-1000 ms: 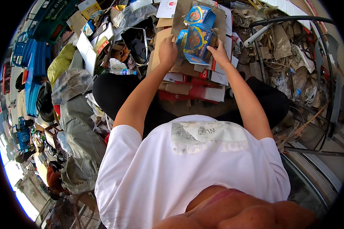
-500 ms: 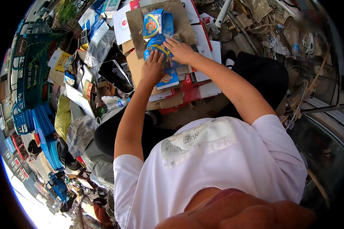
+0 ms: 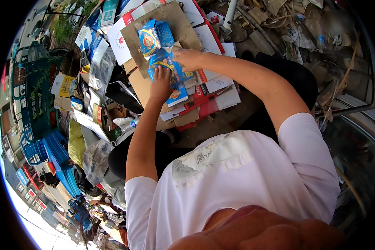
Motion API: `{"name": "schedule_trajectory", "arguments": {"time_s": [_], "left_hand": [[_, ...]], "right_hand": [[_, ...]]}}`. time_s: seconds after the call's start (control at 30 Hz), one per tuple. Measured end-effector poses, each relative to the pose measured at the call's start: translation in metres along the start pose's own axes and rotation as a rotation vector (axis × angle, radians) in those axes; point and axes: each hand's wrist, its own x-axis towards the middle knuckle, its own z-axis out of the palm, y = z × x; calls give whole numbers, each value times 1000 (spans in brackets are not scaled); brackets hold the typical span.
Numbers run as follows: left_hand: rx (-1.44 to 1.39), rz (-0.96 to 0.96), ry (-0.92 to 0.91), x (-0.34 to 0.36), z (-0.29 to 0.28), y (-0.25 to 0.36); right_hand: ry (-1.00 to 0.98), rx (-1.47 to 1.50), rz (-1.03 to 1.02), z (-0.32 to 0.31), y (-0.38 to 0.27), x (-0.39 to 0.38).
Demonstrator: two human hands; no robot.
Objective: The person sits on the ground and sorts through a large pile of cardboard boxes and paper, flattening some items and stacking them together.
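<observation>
My left hand (image 3: 160, 81) lies open on a crumpled blue carton (image 3: 162, 61), fingers resting across its printed face. My right hand (image 3: 188, 59) touches the carton's upper right side beside a torn brown flap, fingers slightly bent and apart from the thumb. Another blue carton (image 3: 152, 39) sits just above on a brown cardboard sheet (image 3: 133, 41). A further blue piece (image 3: 176, 93) shows below my left hand. These rest on a stack of white, red and brown flattened cardboard (image 3: 218, 77).
Loose scrap, plastic bags (image 3: 93, 162) and a water bottle (image 3: 131, 124) crowd the left, with teal metal frames (image 3: 35, 96) and blue stacked parts (image 3: 60, 158) beyond. Pipes (image 3: 231, 14), paper litter and wire lie at the right. My bent legs flank the stack.
A second ago my hands gripped the blue cartons at both sides; since then they moved onto the middle carton's top, fingers spread. The view has turned, shifting the stack leftward.
</observation>
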Motion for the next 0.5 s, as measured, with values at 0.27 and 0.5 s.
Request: {"name": "schedule_trajectory", "arguments": {"time_s": [0.27,0.5], "left_hand": [[25,-66,-65,-8,-9,-2],[17,-71,-148,3,-16,11]], "right_hand": [[-358,-187,240,-88,172,-123],[-58,-348,799,-75,373,-182]]}}
